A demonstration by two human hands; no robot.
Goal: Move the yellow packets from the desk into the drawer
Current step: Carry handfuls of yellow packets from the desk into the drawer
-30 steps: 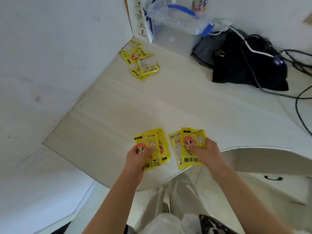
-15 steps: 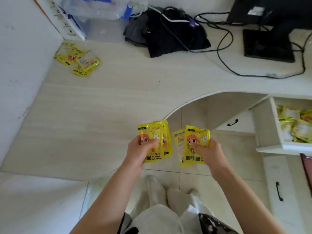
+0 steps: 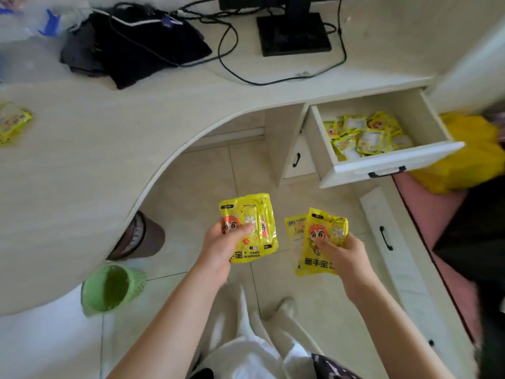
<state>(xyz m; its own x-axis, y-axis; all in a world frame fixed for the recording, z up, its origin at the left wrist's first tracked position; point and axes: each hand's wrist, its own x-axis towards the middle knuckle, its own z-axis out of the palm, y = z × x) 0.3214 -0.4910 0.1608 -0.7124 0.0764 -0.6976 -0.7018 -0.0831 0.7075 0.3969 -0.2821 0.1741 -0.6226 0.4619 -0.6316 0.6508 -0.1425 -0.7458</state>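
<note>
Left hand (image 3: 222,243): fingers curled, thumb laid across the front, gripping a left stack (image 3: 252,228) of yellow packets, at least two, fanned slightly. Held above the tiled floor (image 3: 207,170), off the desk edge.

Right hand (image 3: 343,253): fingers curled, thumb on the front, pinching a right stack (image 3: 319,239), one packet in front and a paler one showing behind it on the left. Also over the floor, just right of the left stack, the two stacks apart.

Packets: glossy yellow pouches, cartoon face with orange hair, white flower, black lettering including "HAND WARMER".

Desk packets (image 3: 12,123): a few more, at the far left edge of the desk (image 3: 82,160), partly cut off by the frame.

Drawer (image 3: 382,162): pulled out at the right, far of the right hand, with a black handle on its front panel. Drawer packets (image 3: 363,138) fill much of its floor in a loose heap.

Edges and room: the desk's curved near edge sweeps from lower left to the drawer unit. Open floor lies between the hands and the drawer. Green basket (image 3: 109,288) and a dark bin (image 3: 142,236) stand under the desk edge at left. Second cabinet (image 3: 393,242) with black handle at right. Monitor base (image 3: 293,34), cables and black cloth (image 3: 142,42) at the far side of the desk.
</note>
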